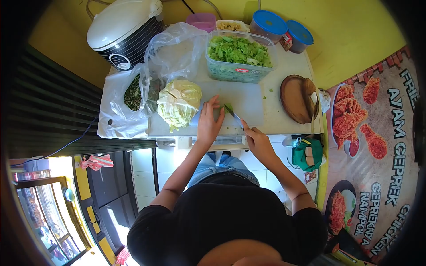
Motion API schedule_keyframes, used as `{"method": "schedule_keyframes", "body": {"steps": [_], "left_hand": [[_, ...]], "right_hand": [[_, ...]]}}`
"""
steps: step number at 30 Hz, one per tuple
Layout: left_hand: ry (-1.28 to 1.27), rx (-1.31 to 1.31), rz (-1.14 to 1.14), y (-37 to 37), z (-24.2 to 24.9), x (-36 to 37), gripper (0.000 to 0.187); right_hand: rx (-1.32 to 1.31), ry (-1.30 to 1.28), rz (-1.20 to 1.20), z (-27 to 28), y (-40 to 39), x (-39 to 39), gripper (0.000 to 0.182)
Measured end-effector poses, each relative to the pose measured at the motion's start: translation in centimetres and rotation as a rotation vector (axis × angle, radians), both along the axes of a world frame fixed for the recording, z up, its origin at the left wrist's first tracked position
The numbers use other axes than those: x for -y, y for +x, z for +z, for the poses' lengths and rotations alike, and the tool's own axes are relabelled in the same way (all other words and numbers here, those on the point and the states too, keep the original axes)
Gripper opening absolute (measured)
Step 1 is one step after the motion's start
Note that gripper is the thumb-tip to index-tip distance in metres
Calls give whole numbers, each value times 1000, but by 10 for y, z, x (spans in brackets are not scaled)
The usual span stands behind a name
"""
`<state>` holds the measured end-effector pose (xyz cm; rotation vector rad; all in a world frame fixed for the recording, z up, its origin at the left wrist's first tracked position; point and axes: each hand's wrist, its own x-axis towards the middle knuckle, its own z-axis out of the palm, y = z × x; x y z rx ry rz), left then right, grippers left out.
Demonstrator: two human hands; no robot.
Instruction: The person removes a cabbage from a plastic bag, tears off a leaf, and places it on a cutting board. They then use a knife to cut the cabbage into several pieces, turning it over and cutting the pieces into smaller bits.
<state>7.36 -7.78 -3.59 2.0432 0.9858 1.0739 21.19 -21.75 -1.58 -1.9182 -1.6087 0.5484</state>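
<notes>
My right hand (258,142) is wrapped round the handle of a knife (234,116), whose blade points away and to the left over a translucent cutting board (249,104). A small scrap of green leaf (229,107) lies by the blade tip. My left hand (210,119) rests on the board left of the knife, fingers stretched out and thumb apart, holding nothing that I can see. Just left of that hand sits a large pale cabbage (178,104). Behind the board stands a clear plastic tub (239,76) of chopped green leaves (239,51).
A rice cooker (126,31) stands at the back left, near a clear plastic bag (175,53) and dark leafy greens (133,94). Blue-lidded containers (270,22) are at the back right. A round wooden mortar (293,99) sits near the right edge.
</notes>
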Motion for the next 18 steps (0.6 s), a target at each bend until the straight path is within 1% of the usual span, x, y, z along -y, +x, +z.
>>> {"method": "schedule_keyframes", "body": {"steps": [1, 3, 4, 6, 7, 10, 12, 16, 18], "left_hand": [[3, 1, -3, -1, -1, 0, 47], [17, 29, -14, -1, -3, -3, 44], [21, 30, -18, -1, -2, -5, 44], [-67, 99, -37, -1, 1, -8, 43], [-63, 97, -40, -2, 3, -11, 43], [-73, 57, -115, -6, 12, -17, 45], [-160, -131, -126, -9, 20, -11, 52], [-166, -78, -168, 4, 19, -4, 52], [-64, -153, -185, 15, 11, -5, 37]], "right_hand": [[1, 3, -3, 2, 2, -3, 55], [-146, -3, 13, 9, 6, -10, 51], [-145, 1, 11, 12, 9, -13, 51], [-219, 76, -41, 16, 15, -17, 52], [-203, 77, -61, 17, 21, -19, 52], [-205, 143, -112, 18, 37, -25, 52], [-201, 162, -133, 20, 43, -27, 51], [-253, 107, -151, 23, 48, -30, 50], [-263, 91, -157, 28, 52, -31, 49]]}}
